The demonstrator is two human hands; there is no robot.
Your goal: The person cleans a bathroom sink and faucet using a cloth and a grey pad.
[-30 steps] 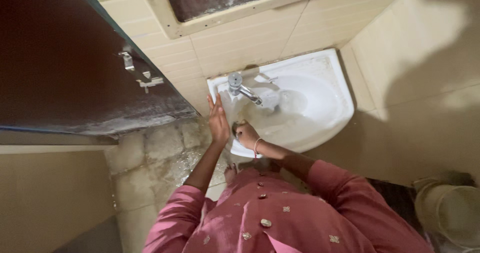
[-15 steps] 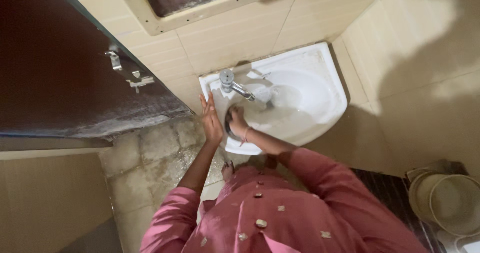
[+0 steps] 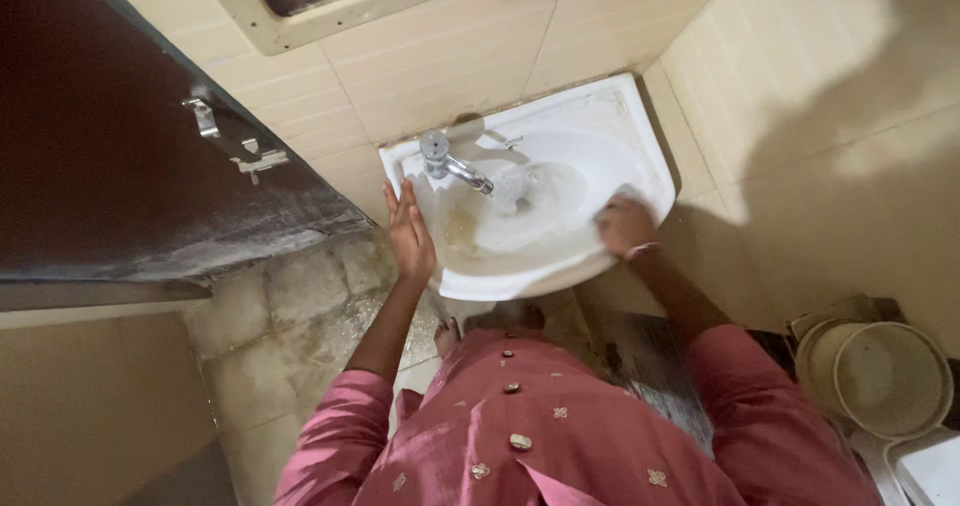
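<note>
I see my left hand (image 3: 410, 234) laid flat against the left rim of the white corner sink (image 3: 640, 136), fingers (image 3: 400, 201) straight and spread, gripping nothing. My right hand (image 3: 625, 224) is at the sink's right front rim, blurred; its fingers look curled down onto the porcelain, but I cannot tell whether they close on anything. The sink is fixed in the corner of two beige tiled walls, its basin wet and a little stained near the middle. A chrome tap (image 3: 452, 164) stands at the basin's back left, spout pointing into the bowl, between my two hands and nearer the left one. A dark brown door (image 3: 110, 136) with a metal latch (image 3: 250, 158) is to the left. Cream buckets (image 3: 880, 376) sit on the floor at lower right. Pink sleeves cover both my arms.
</note>
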